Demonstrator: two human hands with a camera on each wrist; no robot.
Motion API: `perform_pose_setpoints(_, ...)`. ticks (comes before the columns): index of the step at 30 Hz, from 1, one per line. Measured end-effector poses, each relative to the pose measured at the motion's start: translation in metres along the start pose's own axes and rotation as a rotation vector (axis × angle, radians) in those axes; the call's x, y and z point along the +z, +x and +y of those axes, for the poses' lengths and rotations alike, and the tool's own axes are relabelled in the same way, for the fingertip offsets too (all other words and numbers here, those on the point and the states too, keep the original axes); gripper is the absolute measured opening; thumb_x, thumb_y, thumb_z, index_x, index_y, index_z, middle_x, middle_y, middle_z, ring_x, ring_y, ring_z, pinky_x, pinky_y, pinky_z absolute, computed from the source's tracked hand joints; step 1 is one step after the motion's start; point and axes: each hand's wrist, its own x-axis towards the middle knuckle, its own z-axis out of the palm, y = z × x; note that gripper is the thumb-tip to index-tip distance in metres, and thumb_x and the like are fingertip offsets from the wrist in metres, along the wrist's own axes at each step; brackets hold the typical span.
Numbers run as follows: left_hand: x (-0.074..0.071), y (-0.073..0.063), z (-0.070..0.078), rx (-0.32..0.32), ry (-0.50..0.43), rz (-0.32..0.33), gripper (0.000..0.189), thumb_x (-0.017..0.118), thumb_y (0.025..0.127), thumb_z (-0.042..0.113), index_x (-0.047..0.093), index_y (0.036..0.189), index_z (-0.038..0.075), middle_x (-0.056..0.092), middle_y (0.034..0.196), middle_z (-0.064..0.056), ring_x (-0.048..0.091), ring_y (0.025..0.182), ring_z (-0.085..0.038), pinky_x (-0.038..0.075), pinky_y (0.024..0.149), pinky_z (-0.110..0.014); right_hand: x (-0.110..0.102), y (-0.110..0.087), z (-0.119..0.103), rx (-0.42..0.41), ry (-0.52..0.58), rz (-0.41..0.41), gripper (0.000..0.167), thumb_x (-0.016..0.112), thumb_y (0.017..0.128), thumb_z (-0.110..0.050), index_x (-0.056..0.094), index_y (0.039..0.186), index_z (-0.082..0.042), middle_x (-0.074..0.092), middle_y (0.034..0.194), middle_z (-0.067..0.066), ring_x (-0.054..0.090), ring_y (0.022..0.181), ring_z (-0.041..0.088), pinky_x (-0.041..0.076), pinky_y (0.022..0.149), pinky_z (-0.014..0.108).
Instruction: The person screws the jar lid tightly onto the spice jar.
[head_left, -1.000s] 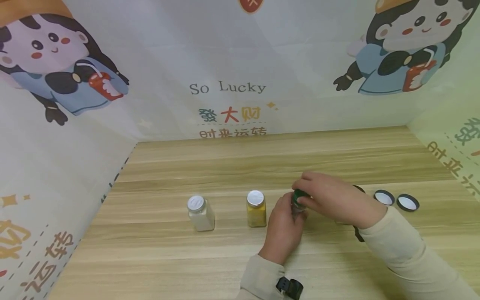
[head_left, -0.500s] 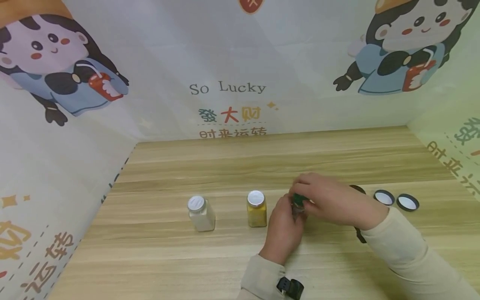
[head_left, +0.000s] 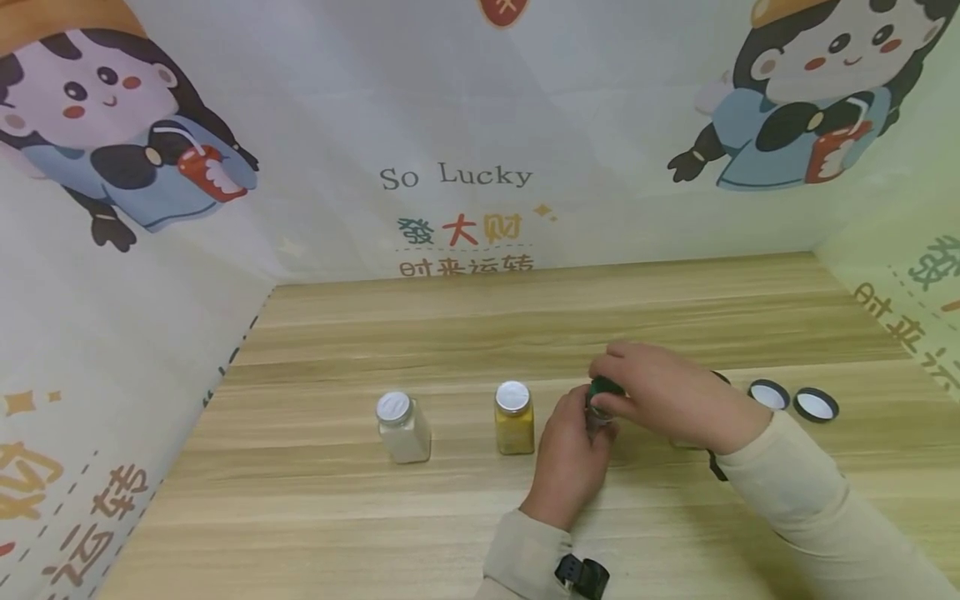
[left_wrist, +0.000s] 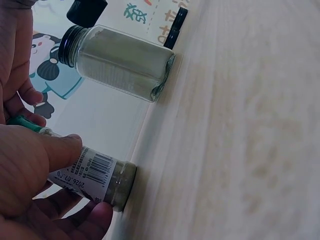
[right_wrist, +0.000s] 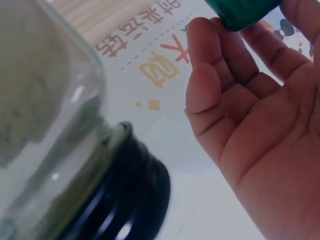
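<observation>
My left hand (head_left: 567,458) grips a small spice bottle (left_wrist: 95,167) with a white barcode label, its base at the tabletop. The bottle has a green cap (head_left: 604,390), which my right hand (head_left: 675,398) pinches from above with thumb and fingers. In the right wrist view the green cap (right_wrist: 245,12) shows at the fingertips. Beside the right hand stands a clear glass jar (left_wrist: 120,62) with a black top and pale contents; in the head view that hand mostly hides it. Left of the hands stand a yellow-filled jar (head_left: 514,427) and a white-filled jar (head_left: 406,435), both with silvery-white tops.
Two black lids with white insides, a left one (head_left: 768,395) and a right one (head_left: 816,405), lie on the wooden table (head_left: 360,517) to the right. Another dark rim (head_left: 722,377) peeks out behind the right hand. A printed backdrop (head_left: 600,125) encloses the table's back and sides.
My right hand has turned at the green cap, leaning over it half a second ago and shifting back now. The left hand stays nearly still around the spice bottle.
</observation>
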Motion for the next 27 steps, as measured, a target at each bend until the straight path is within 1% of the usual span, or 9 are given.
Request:
perform_pose_setpoints(2,0.0003,0.0000,-0.0001,-0.004,-0.011,-0.006,0.036,0.069,0.093,0.011,0.058,0.127,0.006,0.061,0.108,-0.003,0.061,0.097,-0.015,0.052,0.085,-0.032,-0.0004,0.0002,-0.0001,0.010,-0.003,-0.003,0.015,0.075,0.091,-0.022,0.061,0.091,-0.015,0.046,0.079,-0.007,0.043,0.065,0.007,0.041,0.060,0.026)
perform_pose_setpoints(3,0.0005,-0.0001,-0.0001,-0.005,-0.014,-0.008,0.036,0.069,0.093,0.011,0.058,0.126,0.005,0.061,0.107,-0.003,0.060,0.096,-0.014,0.052,0.084,-0.032,-0.0006,0.0000,-0.0001,0.015,-0.004,-0.004,0.015,0.074,0.091,-0.022,0.063,0.093,-0.014,0.048,0.080,-0.007,0.045,0.067,0.008,0.043,0.061,0.027)
perform_pose_setpoints(7,0.0011,-0.0003,-0.0001,-0.009,-0.009,-0.018,0.035,0.069,0.093,0.010,0.057,0.126,0.004,0.060,0.106,-0.003,0.060,0.095,-0.014,0.052,0.083,-0.031,-0.0016,-0.0009,-0.0013,0.008,-0.001,0.002,0.023,0.074,0.091,-0.022,0.067,0.109,-0.009,0.058,0.097,0.000,0.057,0.084,0.015,0.051,0.073,0.034)
perform_pose_setpoints(9,0.0013,-0.0002,-0.0001,-0.007,0.007,-0.016,0.035,0.068,0.094,0.009,0.057,0.127,0.004,0.061,0.108,-0.004,0.061,0.097,-0.015,0.052,0.084,-0.032,-0.0017,-0.0013,-0.0016,-0.023,0.001,0.011,0.028,0.073,0.090,-0.017,0.067,0.116,-0.008,0.060,0.109,0.003,0.059,0.095,0.018,0.052,0.080,0.037)
perform_pose_setpoints(12,0.0013,0.0003,0.0000,-0.002,0.030,-0.010,0.036,0.068,0.094,0.010,0.057,0.127,0.003,0.062,0.111,-0.006,0.061,0.102,-0.018,0.052,0.088,-0.034,-0.0020,-0.0020,-0.0023,-0.090,0.003,0.024,0.027,0.069,0.085,-0.004,0.068,0.112,-0.010,0.060,0.114,0.003,0.058,0.100,0.019,0.052,0.082,0.037)
perform_pose_setpoints(15,0.0008,0.0007,0.0000,0.002,0.037,-0.008,0.037,0.069,0.094,0.010,0.057,0.128,0.004,0.062,0.113,-0.008,0.061,0.107,-0.020,0.051,0.092,-0.035,-0.0013,-0.0021,-0.0037,-0.129,0.001,0.023,0.032,0.065,0.079,0.004,0.069,0.106,-0.012,0.061,0.109,0.001,0.058,0.095,0.016,0.052,0.078,0.034)
perform_pose_setpoints(18,0.0007,0.0008,-0.0006,0.011,0.037,-0.005,0.037,0.069,0.093,0.008,0.057,0.128,0.004,0.062,0.115,-0.008,0.060,0.109,-0.019,0.050,0.093,-0.034,-0.0013,-0.0021,-0.0047,-0.121,0.008,0.009,0.032,0.065,0.079,0.007,0.069,0.105,-0.012,0.062,0.105,-0.001,0.059,0.092,0.014,0.053,0.077,0.033)
perform_pose_setpoints(23,0.0002,0.0009,-0.0009,0.022,0.041,0.005,0.034,0.069,0.092,0.007,0.058,0.124,0.005,0.062,0.110,-0.005,0.061,0.103,-0.017,0.051,0.089,-0.033,-0.0025,-0.0021,-0.0044,-0.054,0.015,-0.033,0.020,0.073,0.087,-0.004,0.067,0.104,-0.011,0.057,0.095,-0.004,0.055,0.081,0.009,0.051,0.068,0.029)
perform_pose_setpoints(27,0.0000,0.0005,-0.0011,0.007,0.024,-0.005,0.035,0.068,0.092,0.007,0.058,0.125,0.006,0.062,0.111,-0.005,0.061,0.104,-0.017,0.051,0.090,-0.034,-0.0036,-0.0013,-0.0044,-0.006,-0.003,-0.055,0.015,0.074,0.091,-0.016,0.065,0.102,-0.012,0.052,0.086,-0.005,0.047,0.069,0.006,0.045,0.059,0.026)
